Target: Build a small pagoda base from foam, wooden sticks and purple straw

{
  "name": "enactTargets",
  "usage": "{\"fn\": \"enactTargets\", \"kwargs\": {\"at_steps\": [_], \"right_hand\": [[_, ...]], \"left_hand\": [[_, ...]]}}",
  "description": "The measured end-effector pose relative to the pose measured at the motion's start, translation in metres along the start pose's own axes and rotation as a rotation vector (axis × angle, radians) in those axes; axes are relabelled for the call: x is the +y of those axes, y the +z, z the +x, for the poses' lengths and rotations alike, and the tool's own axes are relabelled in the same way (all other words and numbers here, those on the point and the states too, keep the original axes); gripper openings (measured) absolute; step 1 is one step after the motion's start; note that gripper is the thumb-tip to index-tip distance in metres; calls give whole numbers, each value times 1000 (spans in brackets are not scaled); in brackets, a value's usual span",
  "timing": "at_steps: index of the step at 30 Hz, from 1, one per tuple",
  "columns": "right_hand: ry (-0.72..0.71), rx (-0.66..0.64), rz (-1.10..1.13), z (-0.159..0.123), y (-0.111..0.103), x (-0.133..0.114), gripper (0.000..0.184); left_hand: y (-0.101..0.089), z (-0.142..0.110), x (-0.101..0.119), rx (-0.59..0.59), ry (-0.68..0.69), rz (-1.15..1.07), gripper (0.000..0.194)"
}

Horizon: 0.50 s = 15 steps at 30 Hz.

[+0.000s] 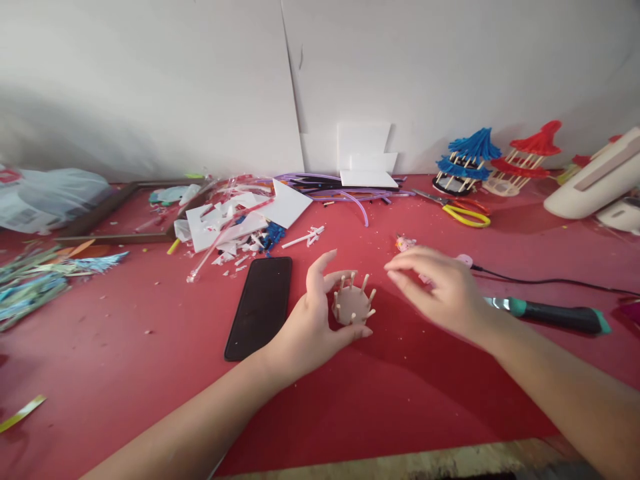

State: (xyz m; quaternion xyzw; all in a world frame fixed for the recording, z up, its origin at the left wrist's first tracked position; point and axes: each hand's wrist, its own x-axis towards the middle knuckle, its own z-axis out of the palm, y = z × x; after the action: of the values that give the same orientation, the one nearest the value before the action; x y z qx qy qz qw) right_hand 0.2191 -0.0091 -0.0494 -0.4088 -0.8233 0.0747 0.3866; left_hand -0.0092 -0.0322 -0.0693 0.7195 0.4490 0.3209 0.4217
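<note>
My left hand [314,313] curls round a small beige round base with several short sticks standing up from it [353,305], which rests on the red table [400,400]. Thumb and fingers touch its left and lower sides. Just right of the piece hovers my right hand [440,290], fingers loosely bent and pointing left, with nothing visible in them. A black phone [261,305] lies face up left of my left hand.
A teal and black glue tool [550,315] with a cable lies to the right. Yellow scissors [467,213], blue [467,160] and red [527,155] stick pavilions stand at the back. White foam scraps [235,223] and purple tubing [350,195] lie behind the phone.
</note>
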Motion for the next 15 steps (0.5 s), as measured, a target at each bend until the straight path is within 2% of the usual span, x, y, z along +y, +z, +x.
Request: {"fn": "enactTargets", "kwargs": {"at_steps": [2,4,7,9,11,13,15], "right_hand": [[117,-69,-139,4,-17,16,16],[192,-277,-267,4,-35,38,24],[325,-395,-462,-3,-57,70,39],[419,-516,-502,-10,-65,83,44],[450,-612,-481,-15,-68,88,47],[428,-630,-448,-16,-68,87,48],[401,-582,-431,-14,-65,86,44]], "left_hand": [[1,0,-3,1,4,1,105],[2,0,-6,2,19,-7,108],[2,0,-8,-10,54,-12,105],[2,1,-8,-6,67,6,103],[2,1,-8,5,58,15,102],[3,1,-8,11,35,17,103],[3,1,-8,4,12,24,107]]}}
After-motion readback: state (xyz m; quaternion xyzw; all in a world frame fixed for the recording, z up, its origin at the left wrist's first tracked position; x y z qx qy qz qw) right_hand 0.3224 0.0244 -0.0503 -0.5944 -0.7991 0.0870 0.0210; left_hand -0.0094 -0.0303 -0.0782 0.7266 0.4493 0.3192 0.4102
